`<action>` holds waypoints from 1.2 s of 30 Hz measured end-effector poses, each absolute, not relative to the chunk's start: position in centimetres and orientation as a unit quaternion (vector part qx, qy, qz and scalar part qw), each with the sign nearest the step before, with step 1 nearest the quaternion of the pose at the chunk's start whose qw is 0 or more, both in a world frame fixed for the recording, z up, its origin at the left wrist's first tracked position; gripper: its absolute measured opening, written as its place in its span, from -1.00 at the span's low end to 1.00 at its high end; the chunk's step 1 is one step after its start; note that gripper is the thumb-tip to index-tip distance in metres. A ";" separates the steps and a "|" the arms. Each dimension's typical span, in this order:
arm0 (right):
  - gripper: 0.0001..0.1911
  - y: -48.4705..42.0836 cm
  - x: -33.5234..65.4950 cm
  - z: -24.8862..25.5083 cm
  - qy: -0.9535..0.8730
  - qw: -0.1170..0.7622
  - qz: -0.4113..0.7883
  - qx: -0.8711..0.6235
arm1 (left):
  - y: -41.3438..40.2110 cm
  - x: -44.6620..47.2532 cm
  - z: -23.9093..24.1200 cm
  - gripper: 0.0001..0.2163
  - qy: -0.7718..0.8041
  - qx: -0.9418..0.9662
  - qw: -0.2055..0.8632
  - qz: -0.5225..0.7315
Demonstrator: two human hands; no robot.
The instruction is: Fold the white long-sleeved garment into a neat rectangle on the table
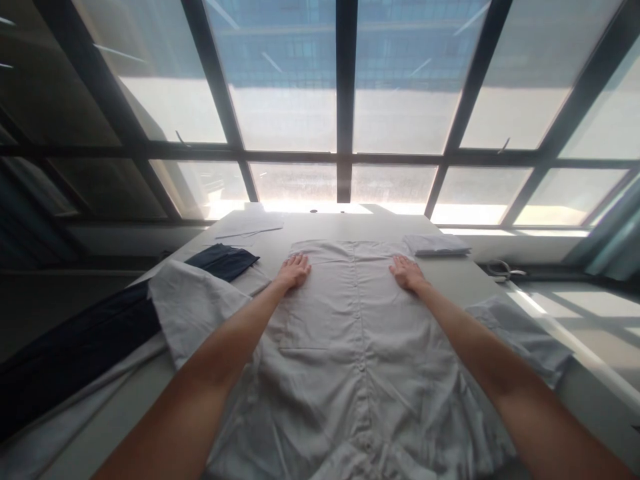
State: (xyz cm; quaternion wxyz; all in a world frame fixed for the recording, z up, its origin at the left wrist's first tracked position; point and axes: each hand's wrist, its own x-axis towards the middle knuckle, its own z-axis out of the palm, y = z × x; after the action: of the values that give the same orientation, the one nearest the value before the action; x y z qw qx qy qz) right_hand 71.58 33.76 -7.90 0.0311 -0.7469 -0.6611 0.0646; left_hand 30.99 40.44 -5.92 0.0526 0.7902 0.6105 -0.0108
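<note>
Head view: a white shirt (350, 333) lies buttoned and spread flat along the middle of the table (465, 280), sleeves still out to both sides, none folded in. Left hand (295, 270) and right hand (407, 272) press flat and open on its far part, gripping nothing. Cloth looks thin, softly creased. A folded white garment (436, 245) sits far right, dark fabric (100, 327) left.

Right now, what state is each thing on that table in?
White shirt: spread flat, front up, buttoned.
Left hand: open, palm flat on the shirt.
Right hand: open, palm flat on the shirt.
Dark garment: laid out long at the left.
Folded white cloth: folded, far right.
Papers: lying flat, far left.
</note>
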 end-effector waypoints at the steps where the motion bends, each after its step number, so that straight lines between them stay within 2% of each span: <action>1: -0.31 34.0 71.2 -7.7 -0.659 0.032 0.059 -0.749 | 40.7 31.3 -5.7 -0.42 0.613 0.788 0.054 -0.010; 6: -0.35 36.2 64.8 -7.3 -0.698 0.086 0.014 -0.710 | 40.9 38.3 -6.0 -0.45 0.537 0.841 0.057 0.015; 11: -0.37 38.4 58.8 -8.0 -0.793 0.119 0.075 -0.593 | 40.7 44.5 -7.9 -0.42 0.429 0.901 0.058 0.030; 15: -0.33 39.8 60.6 -8.7 -0.782 0.096 0.084 -0.610 | 43.1 43.2 -8.0 -0.46 0.418 0.905 0.064 0.038; 21: -0.32 42.5 67.8 -8.9 -0.715 0.052 0.067 -0.694 | 48.9 37.1 -6.9 -0.43 0.548 0.834 0.062 -0.003; 25: -0.34 43.7 69.0 -8.7 -0.660 0.059 0.070 -0.746 | 49.8 37.0 -6.4 -0.44 0.596 0.800 0.063 -0.002; 28: -0.36 44.2 66.2 -8.6 -0.661 0.111 0.048 -0.741 | 48.7 40.6 -7.1 -0.45 0.557 0.828 0.060 0.027; 31: -0.37 44.4 62.0 -8.8 -0.735 0.154 0.047 -0.658 | 47.3 44.5 -8.3 -0.45 0.468 0.879 0.071 0.052; 36: -0.37 45.0 58.9 -9.0 -0.787 0.154 0.086 -0.591 | 47.4 45.6 -9.1 -0.41 0.419 0.905 0.059 0.047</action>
State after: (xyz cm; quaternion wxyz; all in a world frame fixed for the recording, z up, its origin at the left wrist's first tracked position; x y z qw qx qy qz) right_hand 58.91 45.04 -8.96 0.1543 -0.5908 -0.7872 0.0865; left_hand 45.55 47.44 -9.10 0.0591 0.9050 0.4188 0.0465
